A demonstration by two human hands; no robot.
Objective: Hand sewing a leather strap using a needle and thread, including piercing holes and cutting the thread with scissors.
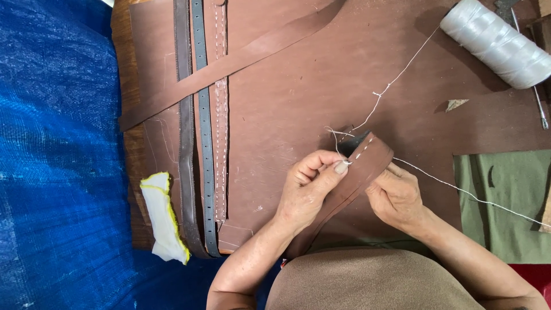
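Strap (359,169) pinched between both hands — white-stitched end up.

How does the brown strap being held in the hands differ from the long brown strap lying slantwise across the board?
The held strap is bent and lifted between the left hand and right hand; the slanted strap lies flat and untouched. The held strap shows white stitches with thread trailing from it; the slanted strap looks unstitched. Both are brown.
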